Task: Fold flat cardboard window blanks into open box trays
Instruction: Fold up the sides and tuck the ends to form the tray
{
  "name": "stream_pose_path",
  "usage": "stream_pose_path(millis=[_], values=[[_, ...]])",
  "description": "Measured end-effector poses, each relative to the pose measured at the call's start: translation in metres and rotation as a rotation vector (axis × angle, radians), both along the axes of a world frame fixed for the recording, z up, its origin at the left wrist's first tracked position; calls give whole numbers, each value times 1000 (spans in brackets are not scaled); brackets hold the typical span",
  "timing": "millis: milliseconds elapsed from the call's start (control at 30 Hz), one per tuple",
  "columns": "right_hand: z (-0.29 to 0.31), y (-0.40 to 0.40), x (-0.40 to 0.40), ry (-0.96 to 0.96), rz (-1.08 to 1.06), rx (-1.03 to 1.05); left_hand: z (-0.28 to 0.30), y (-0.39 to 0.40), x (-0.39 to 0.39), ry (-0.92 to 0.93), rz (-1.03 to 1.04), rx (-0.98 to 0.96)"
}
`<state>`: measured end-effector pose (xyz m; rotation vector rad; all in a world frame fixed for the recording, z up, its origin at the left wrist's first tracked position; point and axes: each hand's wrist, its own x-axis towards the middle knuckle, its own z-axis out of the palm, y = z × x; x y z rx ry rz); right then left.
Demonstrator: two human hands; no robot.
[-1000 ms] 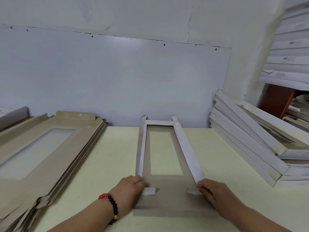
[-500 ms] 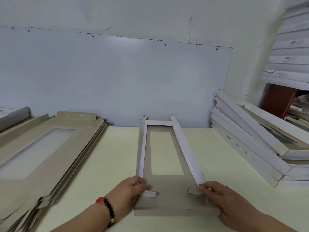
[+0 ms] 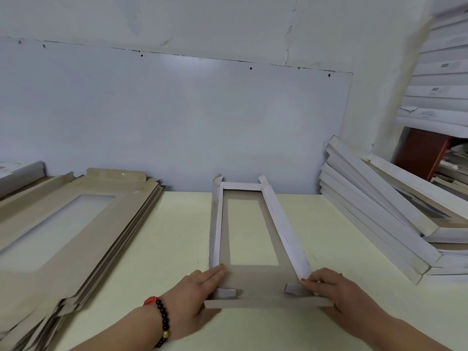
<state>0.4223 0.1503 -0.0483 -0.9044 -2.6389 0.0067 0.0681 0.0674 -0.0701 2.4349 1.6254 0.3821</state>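
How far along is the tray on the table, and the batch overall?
Done: the tray's two long walls and far wall stand up; folded trays lean stacked at right. In hand: left hand and right hand at the near corners, tabs folded in. Left: the near flap lies flat; a stack of flat blanks waits at left.

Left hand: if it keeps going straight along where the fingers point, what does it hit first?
Probably the left side wall of the blank: the left hand points away and slightly right, fingertips already at that wall's near end. Depth unclear.

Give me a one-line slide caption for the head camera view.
Both hands, left hand and right hand, hold the near end of a half-folded cardboard tray on the table.
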Motion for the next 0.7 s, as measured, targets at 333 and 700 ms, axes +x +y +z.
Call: stream_pose_path(millis=[333, 700], values=[[9, 19, -15, 134, -271, -354, 5, 6, 5, -308, 241, 10], [9, 32, -22, 338, -368, -593, 11, 7, 17, -485, 385, 19]])
